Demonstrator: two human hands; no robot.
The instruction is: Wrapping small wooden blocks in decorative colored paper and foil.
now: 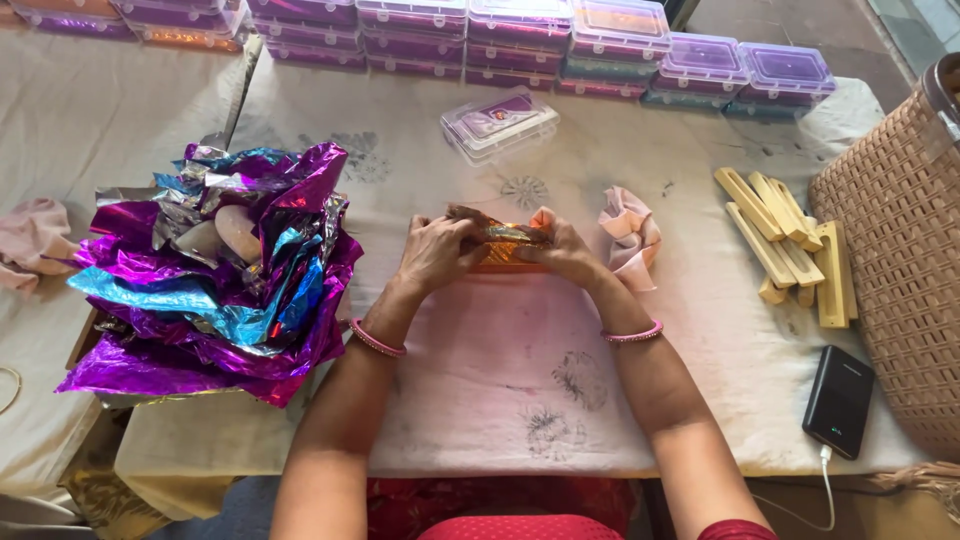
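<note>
My left hand point(436, 250) and my right hand point(566, 250) meet at the middle of the cloth-covered table point(480, 400). Together they grip a small object wrapped in gold foil point(508, 236), fingers folded over its ends. The object rests just above the cloth, and its inside is hidden by the foil and my fingers. A pink bangle sits on each wrist.
A heap of purple, blue and silver foil sheets point(215, 275) lies at the left. A clear plastic box point(499, 122) stands behind, with rows of lidded boxes point(520, 35) at the back. A pink cloth point(630, 238), wooden pieces point(790, 245), a black power bank point(838, 400) and a woven basket point(900, 260) are at the right.
</note>
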